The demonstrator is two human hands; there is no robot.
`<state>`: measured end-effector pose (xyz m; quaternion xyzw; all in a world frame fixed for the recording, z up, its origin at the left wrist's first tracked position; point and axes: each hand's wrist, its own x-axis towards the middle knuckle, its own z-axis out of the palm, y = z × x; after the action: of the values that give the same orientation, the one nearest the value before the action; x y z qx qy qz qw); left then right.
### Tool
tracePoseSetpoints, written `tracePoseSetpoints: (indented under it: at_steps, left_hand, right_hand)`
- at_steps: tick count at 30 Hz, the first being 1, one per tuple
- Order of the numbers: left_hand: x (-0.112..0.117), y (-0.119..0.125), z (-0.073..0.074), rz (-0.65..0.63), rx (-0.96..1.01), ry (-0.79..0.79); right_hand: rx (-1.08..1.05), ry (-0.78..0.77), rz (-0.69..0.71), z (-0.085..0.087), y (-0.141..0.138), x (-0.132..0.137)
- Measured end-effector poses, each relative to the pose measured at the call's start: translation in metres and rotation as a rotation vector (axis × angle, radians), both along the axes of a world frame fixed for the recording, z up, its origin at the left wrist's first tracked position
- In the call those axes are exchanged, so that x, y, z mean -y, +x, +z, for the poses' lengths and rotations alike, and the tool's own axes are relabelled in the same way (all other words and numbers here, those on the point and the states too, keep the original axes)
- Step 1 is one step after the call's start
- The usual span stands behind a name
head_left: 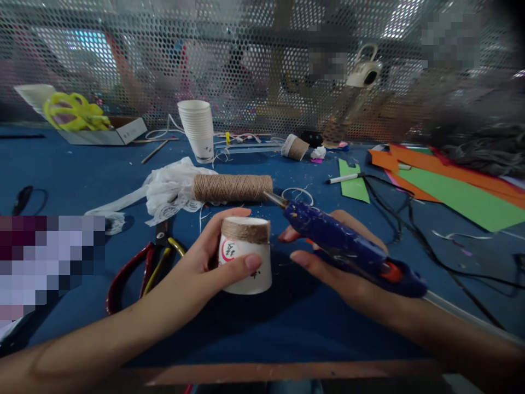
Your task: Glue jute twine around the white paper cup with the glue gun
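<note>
My left hand (pixel 205 262) is wrapped round an upside-down white paper cup (pixel 246 257) with a band of jute twine wound about its top. My right hand (pixel 328 262) grips a dark blue hot glue gun (pixel 348 243), its metal nozzle pointing left, just above and right of the cup's rim. A spool of jute twine (pixel 232 187) lies on the blue table (pixel 82 175) just behind the cup.
White lace (pixel 172 189) lies left of the spool, red-handled scissors (pixel 135 268) beside my left wrist. A stack of paper cups (pixel 199 130) stands further back. Coloured paper sheets (pixel 451 180), a marker (pixel 342 178) and the black cord (pixel 410 224) lie right. A mesh panel closes the back.
</note>
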<state>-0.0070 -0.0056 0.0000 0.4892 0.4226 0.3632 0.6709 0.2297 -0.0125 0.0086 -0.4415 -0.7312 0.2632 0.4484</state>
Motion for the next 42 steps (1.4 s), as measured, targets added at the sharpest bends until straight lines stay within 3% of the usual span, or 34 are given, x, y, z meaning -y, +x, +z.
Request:
tracePoseSetpoints:
  at_steps: [5,12,27,34,42]
  left_hand:
    - [0.0,0.006,-0.001,-0.03,0.098,0.012]
    - [-0.002,0.006,-0.003,0.005,0.037,0.038]
    - [-0.001,0.005,0.002,-0.036,-0.045,0.049]
    - [-0.001,0.004,0.001,-0.024,-0.113,0.058]
    - [0.001,0.006,0.003,-0.024,0.02,-0.017]
  right_hand:
    - [-0.153,-0.09,0.081,-0.003,-0.007,-0.005]
    - [-0.274,-0.175,0.079,-0.01,-0.009,-0.007]
    - [-0.15,-0.148,0.002,-0.008,0.002,-0.006]
    - [-0.133,-0.207,-0.008,-0.006,0.004,-0.005]
    - [-0.181,-0.196,0.017,-0.009,0.002,-0.006]
